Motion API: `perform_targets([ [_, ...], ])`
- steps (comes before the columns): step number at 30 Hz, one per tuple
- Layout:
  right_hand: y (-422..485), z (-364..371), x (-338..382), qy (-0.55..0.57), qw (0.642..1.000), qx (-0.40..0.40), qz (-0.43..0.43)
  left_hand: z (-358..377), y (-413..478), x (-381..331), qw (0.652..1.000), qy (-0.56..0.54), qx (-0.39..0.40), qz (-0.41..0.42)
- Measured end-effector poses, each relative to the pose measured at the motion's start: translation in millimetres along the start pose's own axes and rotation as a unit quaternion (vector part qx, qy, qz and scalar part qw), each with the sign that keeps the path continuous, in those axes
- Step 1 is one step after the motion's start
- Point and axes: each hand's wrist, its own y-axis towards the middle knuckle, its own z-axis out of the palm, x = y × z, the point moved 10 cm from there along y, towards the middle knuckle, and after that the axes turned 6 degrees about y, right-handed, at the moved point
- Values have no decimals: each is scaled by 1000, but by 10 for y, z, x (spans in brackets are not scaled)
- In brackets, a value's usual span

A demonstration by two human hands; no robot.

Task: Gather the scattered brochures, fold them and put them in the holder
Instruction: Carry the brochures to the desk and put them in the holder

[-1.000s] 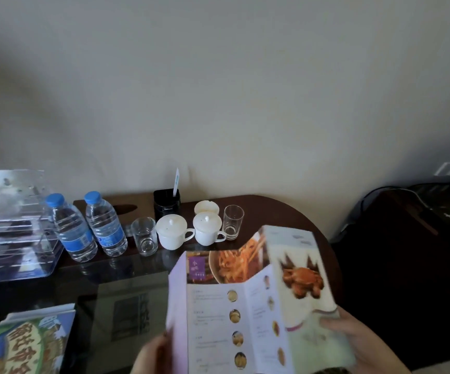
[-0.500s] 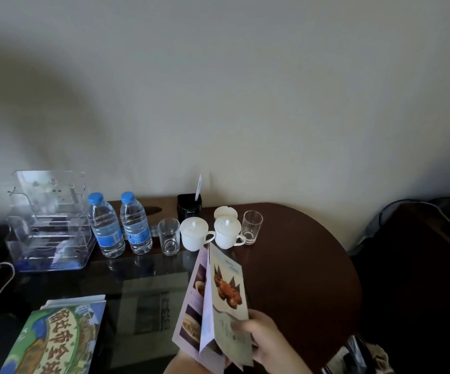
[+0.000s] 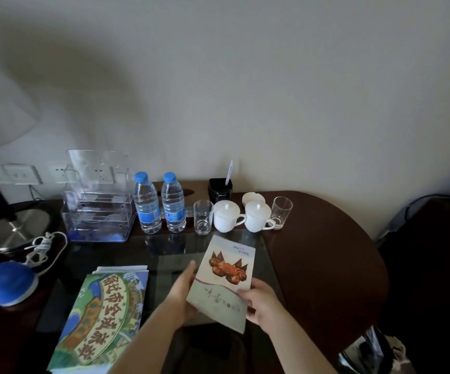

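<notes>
Fold looks done: cream paper brochure [image 3: 224, 276] with red crab picture, flat and closed, held over glass tabletop [image 3: 126, 252], left hand [image 3: 183, 292] gripping its left edge, right hand [image 3: 259, 300] pinching its near right corner; clear acrylic tiered holder [image 3: 97, 201], far up-left of the grip, seemingly empty; green illustrated brochures [image 3: 105, 314] left of the grip still unfiled.

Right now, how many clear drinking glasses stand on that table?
2. The left glass stands between the right water bottle and the left lidded cup; the right glass stands beside the right lidded cup, at the row's right end. None seems hidden.
</notes>
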Motion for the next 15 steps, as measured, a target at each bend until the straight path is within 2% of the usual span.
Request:
perform_targets([
  [2,4,143,27,-45,998,-8,-31,-227,-104,-72,998,42,-31,25],
  [3,-6,224,33,-80,995,-15,-51,-462,-130,-142,989,103,-90,58],
  [4,-5,319,33,-122,990,-22,-74,-698,-175,-235,964,191,-155,98],
  [6,-40,586,30,-198,973,-24,-120,-992,-346,-409,867,400,-253,152],
  [8,-73,944,-40,-233,961,-7,-150,-1227,-547,-547,802,490,-295,171],
  [10,-117,1328,-172,-246,956,7,-161,-1568,-765,-676,768,506,-347,185],
  [15,-190,2174,-619,-285,943,12,-170,-2396,-1282,-757,742,456,-440,219],
])
